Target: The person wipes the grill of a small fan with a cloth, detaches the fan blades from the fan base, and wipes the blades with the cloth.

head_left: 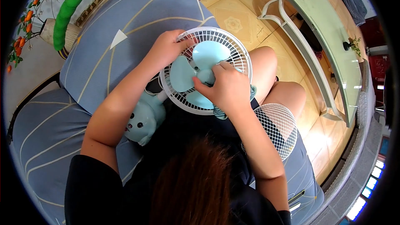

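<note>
An electric fan lies across my lap, its white rear grille [248,54] facing up and its light blue fan blades [211,52] exposed. My left hand [171,43] is closed on the grille's upper left rim, with the thumb over the bars. At the centre, my right hand [229,83] has thumb and fingers round the light blue hub [205,77] of the blades. The fan's light blue base [143,118], with a cartoon animal face, rests under my left forearm. A separate white mesh grille [278,129] leans by my right thigh.
I sit on a blue-grey sofa [162,0] with a white triangular piece [118,39] on it. Thin tools [296,200] lie near my right elbow. A glass-topped table [321,37] stands to the right. At upper left are a green-wrapped hoop [66,21] and an orange-fruited branch [28,28].
</note>
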Demonstrator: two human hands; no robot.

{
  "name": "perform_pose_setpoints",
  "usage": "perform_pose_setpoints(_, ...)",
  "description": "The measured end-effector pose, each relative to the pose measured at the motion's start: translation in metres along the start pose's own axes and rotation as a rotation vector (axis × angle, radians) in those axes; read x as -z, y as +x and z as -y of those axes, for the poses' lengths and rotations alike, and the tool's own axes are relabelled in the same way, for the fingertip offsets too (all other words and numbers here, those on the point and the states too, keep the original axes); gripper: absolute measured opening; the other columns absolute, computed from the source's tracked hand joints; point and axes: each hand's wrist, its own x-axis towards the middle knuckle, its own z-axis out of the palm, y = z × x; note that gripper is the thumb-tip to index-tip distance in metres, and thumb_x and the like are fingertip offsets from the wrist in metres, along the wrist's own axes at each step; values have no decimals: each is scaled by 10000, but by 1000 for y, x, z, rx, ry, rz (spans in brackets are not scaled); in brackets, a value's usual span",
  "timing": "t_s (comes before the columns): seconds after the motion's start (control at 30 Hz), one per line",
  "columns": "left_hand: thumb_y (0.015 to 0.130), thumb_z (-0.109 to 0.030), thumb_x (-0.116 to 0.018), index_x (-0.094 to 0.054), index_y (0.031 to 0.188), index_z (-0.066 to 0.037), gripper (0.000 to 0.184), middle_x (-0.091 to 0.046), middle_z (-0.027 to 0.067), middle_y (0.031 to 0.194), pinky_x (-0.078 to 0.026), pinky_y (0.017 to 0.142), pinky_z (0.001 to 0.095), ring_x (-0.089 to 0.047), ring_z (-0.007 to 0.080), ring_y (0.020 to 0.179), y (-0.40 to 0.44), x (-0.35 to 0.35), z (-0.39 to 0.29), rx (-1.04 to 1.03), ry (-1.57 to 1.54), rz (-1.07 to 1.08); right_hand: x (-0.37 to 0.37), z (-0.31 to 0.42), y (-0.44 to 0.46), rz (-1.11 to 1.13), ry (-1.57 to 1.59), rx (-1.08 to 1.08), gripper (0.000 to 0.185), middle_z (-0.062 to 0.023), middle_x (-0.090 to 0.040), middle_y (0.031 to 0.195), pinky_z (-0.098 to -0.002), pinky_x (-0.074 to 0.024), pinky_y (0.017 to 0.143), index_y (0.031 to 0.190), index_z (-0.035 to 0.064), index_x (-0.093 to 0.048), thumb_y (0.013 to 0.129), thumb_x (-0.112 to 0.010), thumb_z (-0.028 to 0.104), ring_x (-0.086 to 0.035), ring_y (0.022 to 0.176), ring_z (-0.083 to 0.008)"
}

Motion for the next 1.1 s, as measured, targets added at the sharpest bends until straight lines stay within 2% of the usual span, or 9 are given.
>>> perform_pose_setpoints(0.23,922,-244,-706,-697,1056,25,301,-727,119,808,-536,663,320,-683,160,705,4,-3,7,-48,37,5,7,-10,5,21,-16,151,509,-96,-594,700,-377,-542,525,678,2,-639,769,-748,490,-638,548,-276)
perform_pose_setpoints(0.43,924,-255,-707,-697,1042,37,315,-729,113,815,-533,667,319,-683,160,705,0,-5,0,12,21,3,5,-4,-1,15,3,6,474,-81,-574,668,-368,-512,518,652,23,-618,734,-782,460,-604,546,-263)
perform_pose_setpoints(0.53,926,-260,-707,-696,1040,42,323,-727,99,813,-532,667,314,-679,147,705,2,-4,0,25,67,28,2,-5,-5,1,25,-16,514,-106,-594,699,-376,-543,522,691,-9,-647,765,-751,490,-633,542,-279)
perform_pose_setpoints(0.73,925,-262,-708,-701,1031,38,318,-723,97,797,-529,663,307,-674,141,700,2,-6,2,30,-8,30,8,-10,1,45,4,104,518,-114,-584,681,-384,-541,517,672,-13,-639,756,-760,484,-627,532,-280)
perform_pose_setpoints(0.83,928,-261,-706,-706,1025,36,312,-725,97,795,-528,662,305,-675,139,700,1,-4,-4,38,49,43,9,-9,1,38,1,108,517,-111,-577,669,-380,-540,516,655,-6,-632,755,-761,484,-627,529,-280)
perform_pose_setpoints(1.03,931,-263,-705,-717,1024,24,301,-727,86,795,-527,660,306,-672,133,699,1,-6,3,37,4,32,0,-2,-9,-60,23,-16,521,-99,-566,653,-373,-534,511,637,4,-624,754,-762,492,-627,530,-276)
perform_pose_setpoints(1.1,930,-260,-706,-718,1032,19,298,-730,86,802,-529,663,306,-674,134,700,1,-6,4,45,-20,44,2,-5,-8,-28,13,33,522,-100,-570,662,-375,-535,514,642,4,-626,753,-763,496,-626,526,-276)
